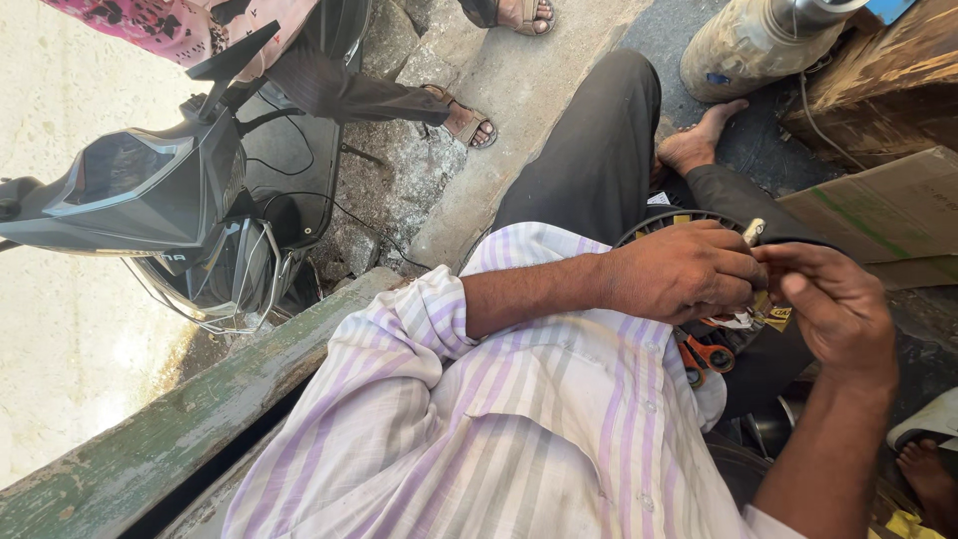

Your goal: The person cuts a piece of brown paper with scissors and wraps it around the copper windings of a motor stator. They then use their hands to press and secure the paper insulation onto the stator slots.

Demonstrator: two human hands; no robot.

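Left hand [689, 271] is curling its fingers around a small pale piece [753, 232] over the lap; right hand [833, 304] is pinching beside it. Scooter [160, 200] is standing on the stony ground [399, 190].

The striped shirt [519, 429] at lower centre is thin woven cloth, matt and creased. The trousers [599, 140] at upper centre are dark, matt cloth. The scooter [150, 190] at upper left has glossy grey plastic panels. The ledge [170, 429] at lower left is rough, with worn green paint. The cardboard [888, 210] at right is matt brown paper board. The scissor handles [711, 355] at centre right look like smooth orange plastic.
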